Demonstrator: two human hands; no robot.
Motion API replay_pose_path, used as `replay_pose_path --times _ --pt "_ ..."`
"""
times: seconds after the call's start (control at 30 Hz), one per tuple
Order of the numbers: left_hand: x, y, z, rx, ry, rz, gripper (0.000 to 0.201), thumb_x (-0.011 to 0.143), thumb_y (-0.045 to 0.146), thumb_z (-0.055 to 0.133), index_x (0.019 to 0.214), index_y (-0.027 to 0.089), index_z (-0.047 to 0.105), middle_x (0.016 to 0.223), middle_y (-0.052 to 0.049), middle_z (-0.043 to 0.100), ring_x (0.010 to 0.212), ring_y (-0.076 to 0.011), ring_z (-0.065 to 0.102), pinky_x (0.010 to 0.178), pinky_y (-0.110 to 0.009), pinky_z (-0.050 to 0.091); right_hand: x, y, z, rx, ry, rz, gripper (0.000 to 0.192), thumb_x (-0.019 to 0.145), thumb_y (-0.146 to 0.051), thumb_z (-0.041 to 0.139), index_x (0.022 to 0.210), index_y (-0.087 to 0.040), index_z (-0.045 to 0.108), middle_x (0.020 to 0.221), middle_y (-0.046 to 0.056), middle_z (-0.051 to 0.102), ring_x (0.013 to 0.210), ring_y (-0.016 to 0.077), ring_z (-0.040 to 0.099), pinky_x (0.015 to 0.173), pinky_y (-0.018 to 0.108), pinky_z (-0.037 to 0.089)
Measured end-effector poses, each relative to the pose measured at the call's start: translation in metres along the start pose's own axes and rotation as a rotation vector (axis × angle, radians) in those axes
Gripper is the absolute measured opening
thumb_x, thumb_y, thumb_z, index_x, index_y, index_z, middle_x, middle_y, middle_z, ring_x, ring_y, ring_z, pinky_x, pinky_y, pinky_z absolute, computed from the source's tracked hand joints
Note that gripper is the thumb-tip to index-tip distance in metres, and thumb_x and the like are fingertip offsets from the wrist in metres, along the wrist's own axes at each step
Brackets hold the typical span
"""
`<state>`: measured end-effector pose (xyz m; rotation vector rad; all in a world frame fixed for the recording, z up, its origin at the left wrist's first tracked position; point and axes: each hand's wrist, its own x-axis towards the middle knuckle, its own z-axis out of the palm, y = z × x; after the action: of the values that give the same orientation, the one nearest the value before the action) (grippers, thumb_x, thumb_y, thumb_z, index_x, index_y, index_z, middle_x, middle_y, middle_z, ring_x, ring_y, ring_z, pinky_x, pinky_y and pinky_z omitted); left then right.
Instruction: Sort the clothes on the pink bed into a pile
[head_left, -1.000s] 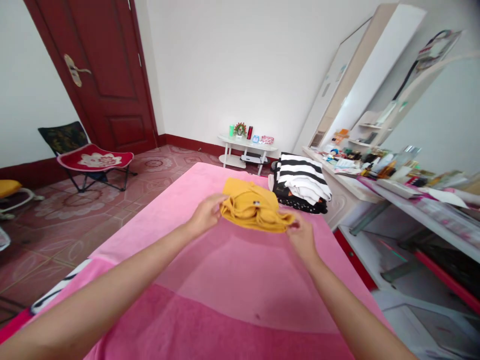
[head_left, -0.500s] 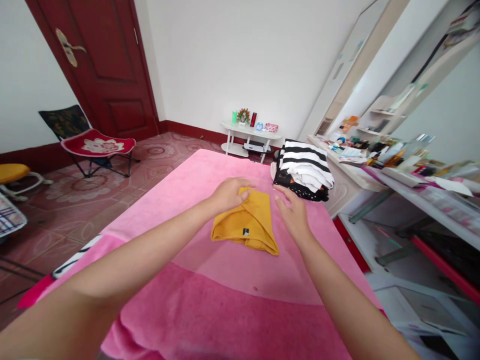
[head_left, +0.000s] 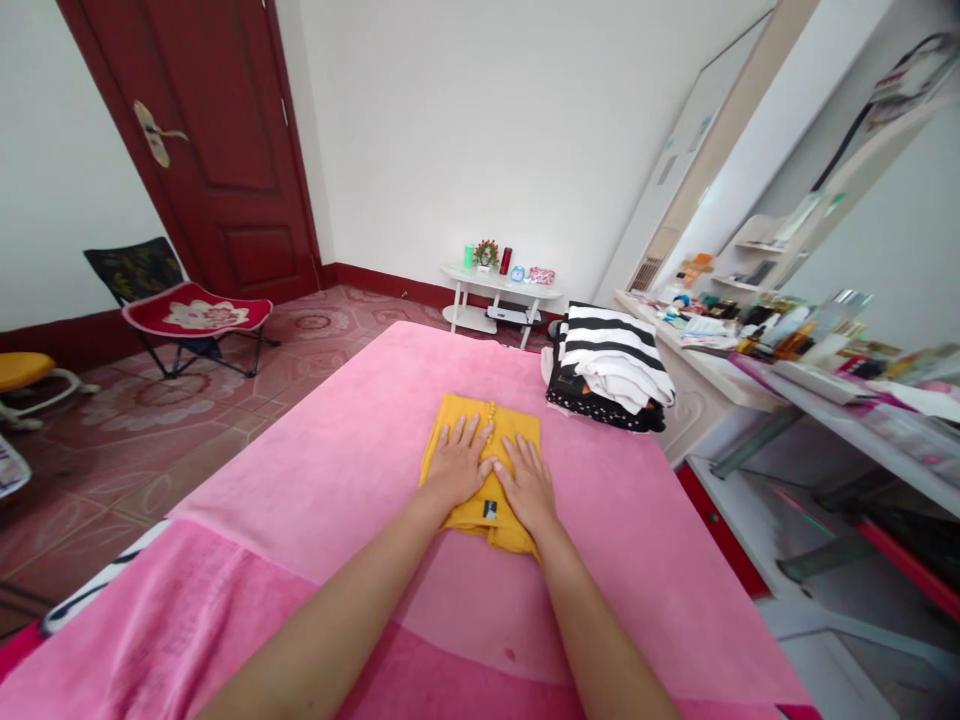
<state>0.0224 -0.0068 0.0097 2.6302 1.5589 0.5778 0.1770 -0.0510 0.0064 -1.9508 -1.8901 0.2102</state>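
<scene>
A folded yellow garment (head_left: 465,408) lies on the pink blanket (head_left: 322,450), its small dark label showing at the near edge. My left hand (head_left: 457,465) rests flat on the garment's left half, fingers spread. On the right half lies my right hand (head_left: 529,485), likewise flat with its fingers apart. The two thumbs meet or nearly meet in the middle. Parts of the garment are hidden under both palms.
To the far right on the blanket is a stack of folded clothes (head_left: 611,360), striped on top. A cluttered dressing table (head_left: 757,385) stands along the right side. Beyond the bed are a small white table (head_left: 487,275) and a red folding chair (head_left: 202,310).
The garment's upper left part now lies spread out to the left. Both hands have come down and closer together, from its far edge and right side onto its top.
</scene>
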Motion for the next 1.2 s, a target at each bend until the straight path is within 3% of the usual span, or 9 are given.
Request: replay_pose_path --times 0.3,0.43,0.6,0.77,0.87,0.97,1.07,1.2 --pt "0.000 0.000 0.001 0.005 0.032 0.009 0.060 0.091 0.050 0.033 0.146 0.029 0.023 0.153 -0.005 0.023 0.140 -0.0286 0.017 0.111 -0.050 0.016 0.000 0.009 0.003 0.180 0.100 -0.050 0.048 0.089 -0.041 0.041 0.134 -0.025 0.048 0.147 0.005 0.035 0.137 0.0225 0.028 0.112 0.043 0.023" --pt "-0.001 0.000 0.001 -0.005 0.023 0.007 0.060 0.091 0.051 0.034 0.145 0.030 0.024 0.153 -0.004 0.024 0.140 -0.0285 0.017 0.111 -0.050 0.016 -0.001 0.016 0.005 0.314 0.231 -0.052 0.044 0.088 -0.036 0.041 0.125 -0.017 0.055 0.138 0.010 0.046 0.130 0.0217 0.039 0.110 0.040 0.028" --pt "-0.004 0.001 0.001 -0.022 0.029 -0.009 0.058 0.090 0.051 0.036 0.144 0.029 0.028 0.152 -0.005 0.026 0.139 -0.0288 0.019 0.111 -0.050 0.017 -0.005 0.030 0.008 0.387 0.414 0.053 0.041 0.084 -0.036 0.044 0.115 -0.013 0.058 0.123 0.015 0.056 0.116 0.0250 0.049 0.104 0.042 0.033" --pt "-0.007 0.003 -0.002 -0.045 0.076 -0.021 0.052 0.089 0.047 0.042 0.135 0.024 0.041 0.148 -0.007 0.033 0.138 -0.0283 0.024 0.111 -0.047 0.019 -0.005 0.033 0.008 0.368 0.400 0.088 0.044 0.083 -0.039 0.041 0.114 -0.012 0.057 0.116 0.015 0.059 0.110 0.0252 0.051 0.101 0.040 0.036" --pt "-0.008 0.006 -0.006 -0.021 0.180 -0.118 0.044 0.088 0.044 0.045 0.123 0.017 0.050 0.147 -0.012 0.031 0.136 -0.0291 0.026 0.110 -0.045 0.021 -0.004 0.029 0.008 0.216 0.396 0.175 0.059 0.081 -0.047 0.043 0.123 -0.005 0.051 0.128 0.020 0.050 0.121 0.0296 0.043 0.105 0.043 0.030" --pt "-0.009 0.009 -0.011 0.005 0.250 -0.308 0.049 0.088 0.045 0.044 0.124 0.013 0.048 0.140 -0.019 0.037 0.126 -0.0317 0.038 0.101 -0.044 0.031 -0.004 0.024 0.007 0.052 0.346 0.306 0.077 0.077 -0.057 0.046 0.127 0.002 0.047 0.141 0.027 0.033 0.132 0.0359 0.028 0.108 0.046 0.022" --pt "-0.011 0.009 -0.017 0.007 0.198 -0.460 0.063 0.084 0.052 0.048 0.132 0.012 0.039 0.119 -0.020 0.053 0.108 -0.0317 0.051 0.088 -0.041 0.038 -0.005 0.020 0.003 -0.012 0.272 0.356 0.077 0.076 -0.061 0.046 0.123 0.000 0.053 0.144 0.027 0.029 0.134 0.0378 0.025 0.108 0.047 0.019" --pt "-0.015 -0.004 -0.028 -0.006 0.104 -0.589 0.074 0.076 0.058 0.055 0.132 0.013 0.039 0.106 -0.018 0.061 0.100 -0.0319 0.057 0.081 -0.038 0.040 -0.006 0.018 -0.001 -0.039 0.251 0.351 0.073 0.076 -0.059 0.047 0.119 0.000 0.055 0.142 0.027 0.032 0.133 0.0373 0.029 0.108 0.046 0.020"
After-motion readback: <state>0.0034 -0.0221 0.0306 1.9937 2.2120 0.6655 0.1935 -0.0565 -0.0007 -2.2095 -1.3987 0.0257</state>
